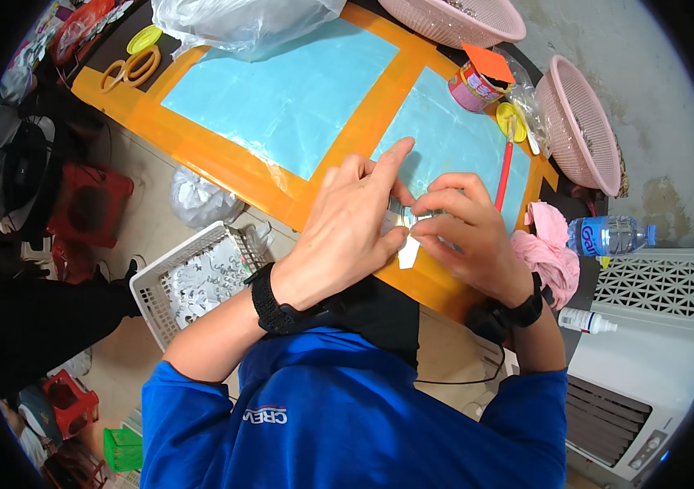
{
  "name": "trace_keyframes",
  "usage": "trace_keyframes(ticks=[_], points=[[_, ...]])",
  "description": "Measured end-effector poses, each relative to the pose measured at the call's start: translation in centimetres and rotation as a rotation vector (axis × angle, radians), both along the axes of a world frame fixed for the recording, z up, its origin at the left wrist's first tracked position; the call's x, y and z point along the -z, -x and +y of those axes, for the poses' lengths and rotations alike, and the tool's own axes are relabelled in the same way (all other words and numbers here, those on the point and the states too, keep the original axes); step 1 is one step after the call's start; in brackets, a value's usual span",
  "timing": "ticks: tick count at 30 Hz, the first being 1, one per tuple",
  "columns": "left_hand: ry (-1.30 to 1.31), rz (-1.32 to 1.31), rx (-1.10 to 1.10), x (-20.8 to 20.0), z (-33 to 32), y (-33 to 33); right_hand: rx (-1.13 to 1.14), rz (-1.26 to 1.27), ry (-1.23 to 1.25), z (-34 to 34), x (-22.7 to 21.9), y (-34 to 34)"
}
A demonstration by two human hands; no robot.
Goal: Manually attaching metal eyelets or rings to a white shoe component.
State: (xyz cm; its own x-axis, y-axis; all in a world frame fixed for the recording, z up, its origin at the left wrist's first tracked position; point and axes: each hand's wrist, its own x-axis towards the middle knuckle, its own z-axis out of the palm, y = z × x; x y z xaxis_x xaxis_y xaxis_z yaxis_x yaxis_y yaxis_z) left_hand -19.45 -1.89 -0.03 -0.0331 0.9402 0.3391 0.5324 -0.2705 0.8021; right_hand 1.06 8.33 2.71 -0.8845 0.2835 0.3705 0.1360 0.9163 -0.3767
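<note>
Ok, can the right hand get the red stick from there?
Probably yes: the red stick lies near the right hand, with nothing seen between them. That hand seems busy with a shiny piece, though.

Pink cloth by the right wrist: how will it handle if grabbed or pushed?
The pink cloth is probably floppy, since it lies in loose folds. It looks like soft fabric, so likely light for its size. Bunched up, with no rigid round side, it would more likely crumple than roll.

Small pale, shiny strip point(408, 255), its upper end hidden, near the table's orange edge point(438, 287).
</note>
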Motion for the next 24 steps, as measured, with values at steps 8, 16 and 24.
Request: trace_keyframes(ticks=[8, 16, 24], points=[[0.042, 0.003, 0.014, 0.2, 0.1, 0.1, -0.081, -0.107, -0.043, 0.8, -1.2, 0.5], [-0.001, 0.024, 0.002, 0.7, 0.1, 0.1, -0.064, -0.15, 0.083, 1.3, -2.8, 1.3], [-0.005, 0.033, -0.02, -0.1, 0.0, 0.0, -0.16, -0.193, 0.064, 2.7, -3.2, 2.7]])
